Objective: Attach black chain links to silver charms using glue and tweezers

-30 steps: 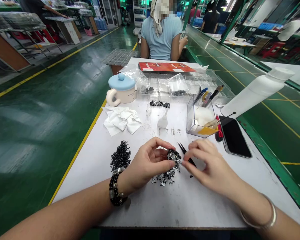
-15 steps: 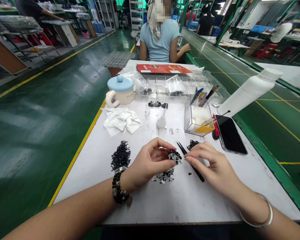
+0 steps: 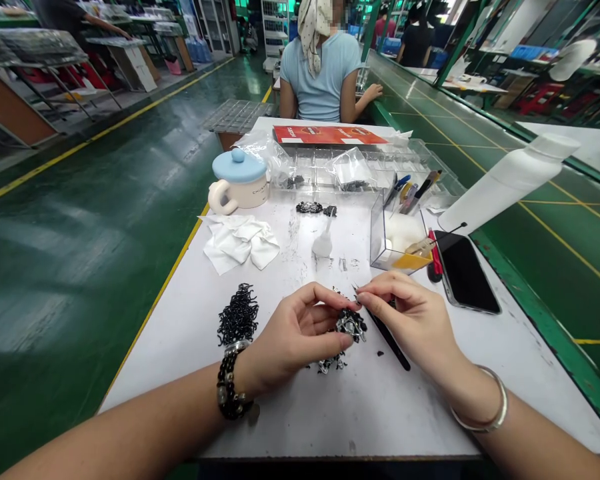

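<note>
Between thumb and fingers, my left hand (image 3: 293,330) grips a small black-and-silver part (image 3: 351,325) of intricate shape. My right hand (image 3: 413,317) is closed in a pinch at the part's upper right edge; what its fingertips hold, if anything, is too small to make out. Black tweezers (image 3: 393,345) lie on the table, partly beneath my right hand. Under my left hand shows a heap of small silver and black pieces (image 3: 331,364), mostly covered. Left of my left wrist is a pile of black, bent, wire-like pieces (image 3: 237,317).
Further back on the white table (image 3: 285,413) are a dropper bottle (image 3: 323,244), crumpled tissue (image 3: 243,243), lidded mug (image 3: 240,183), clear pen box (image 3: 400,240), phone (image 3: 467,270) and white bottle (image 3: 510,183). A person (image 3: 320,73) sits beyond a clear compartment tray (image 3: 405,170).
My right hand has moved left and slightly up, bringing its pinched fingertips to the black-and-silver part. My left hand keeps its grip, and the part sits slightly lower.
</note>
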### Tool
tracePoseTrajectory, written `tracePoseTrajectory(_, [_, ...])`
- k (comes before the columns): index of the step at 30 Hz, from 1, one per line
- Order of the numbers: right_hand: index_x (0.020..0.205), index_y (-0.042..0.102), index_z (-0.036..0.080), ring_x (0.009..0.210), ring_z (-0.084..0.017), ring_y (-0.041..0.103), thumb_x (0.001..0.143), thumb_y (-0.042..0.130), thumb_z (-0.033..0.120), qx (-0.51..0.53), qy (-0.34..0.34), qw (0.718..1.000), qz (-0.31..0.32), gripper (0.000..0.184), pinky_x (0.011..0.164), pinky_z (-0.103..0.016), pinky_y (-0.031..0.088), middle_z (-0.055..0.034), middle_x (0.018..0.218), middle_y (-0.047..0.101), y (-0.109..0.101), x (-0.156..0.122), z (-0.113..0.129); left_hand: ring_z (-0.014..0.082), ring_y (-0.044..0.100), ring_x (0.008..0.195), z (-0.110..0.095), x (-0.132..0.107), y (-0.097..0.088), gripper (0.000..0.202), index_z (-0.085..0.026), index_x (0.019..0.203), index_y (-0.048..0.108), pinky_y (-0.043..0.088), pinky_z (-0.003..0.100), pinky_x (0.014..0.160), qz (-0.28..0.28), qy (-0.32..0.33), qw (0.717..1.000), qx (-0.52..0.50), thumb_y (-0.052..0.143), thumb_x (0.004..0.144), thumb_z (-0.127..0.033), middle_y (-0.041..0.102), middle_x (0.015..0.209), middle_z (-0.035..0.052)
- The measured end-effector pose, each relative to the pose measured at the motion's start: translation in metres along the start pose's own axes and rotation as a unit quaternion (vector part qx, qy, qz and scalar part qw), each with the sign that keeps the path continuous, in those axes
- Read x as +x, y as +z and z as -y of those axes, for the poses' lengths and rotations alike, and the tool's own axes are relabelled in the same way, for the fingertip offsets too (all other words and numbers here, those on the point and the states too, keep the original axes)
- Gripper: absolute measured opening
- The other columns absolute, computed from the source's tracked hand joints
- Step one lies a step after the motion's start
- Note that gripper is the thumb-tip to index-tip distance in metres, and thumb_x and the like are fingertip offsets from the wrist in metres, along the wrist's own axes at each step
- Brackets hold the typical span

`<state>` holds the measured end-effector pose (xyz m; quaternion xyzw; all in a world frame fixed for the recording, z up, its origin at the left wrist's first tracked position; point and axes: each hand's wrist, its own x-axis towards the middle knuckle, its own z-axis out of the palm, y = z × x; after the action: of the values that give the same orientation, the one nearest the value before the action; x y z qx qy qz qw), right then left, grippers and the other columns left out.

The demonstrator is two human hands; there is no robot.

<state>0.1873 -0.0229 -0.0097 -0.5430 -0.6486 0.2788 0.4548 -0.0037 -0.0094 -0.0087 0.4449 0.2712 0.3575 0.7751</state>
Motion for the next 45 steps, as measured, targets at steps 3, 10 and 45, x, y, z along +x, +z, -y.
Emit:
tracePoseTrajectory(3, [0.078,0.067,0.023,0.075,-0.017,0.059,0.081,0.064,0.026,-0.033,-0.016,0.999,0.010,0.005,0.065,-0.033,0.047,-0.0026,0.075,0.064,-0.001,-0.004,0.000,0.0188,0.058,0.109,0.002,-0.001,0.000,0.027,-0.018,0.091,0.056,0.042,0.035,0.100,-0.004,0.005,0.999,0.047,0.072,0.071,-0.010,0.064,0.107,0.0061])
tracePoseTrajectory(10, [0.081,0.067,0.023,0.077,-0.017,0.060,0.078,0.067,0.024,-0.075,-0.041,0.996,0.017,0.003,0.066,-0.033,0.049,-0.0027,0.078,0.066,-0.004,-0.008,0.005,0.0160,0.060,0.106,-0.002,-0.001,0.001,0.025,-0.017,0.092,0.055,0.046,0.028,0.099,0.026,0.053,0.988,0.141,0.067,0.073,-0.007,0.061,0.105,0.0046])
tracePoseTrajectory(45, [0.080,0.073,0.027,0.076,-0.013,0.058,0.070,0.075,0.024,0.253,0.136,0.948,0.138,0.010,0.068,-0.027,0.048,-0.0015,0.080,0.063,-0.004,-0.008,0.003,0.0138,0.061,0.096,0.004,-0.002,-0.001,0.032,-0.020,0.104,0.053,0.053,0.025,0.090,0.028,0.130,0.964,0.231,0.061,0.077,-0.005,0.056,0.102,0.0023])
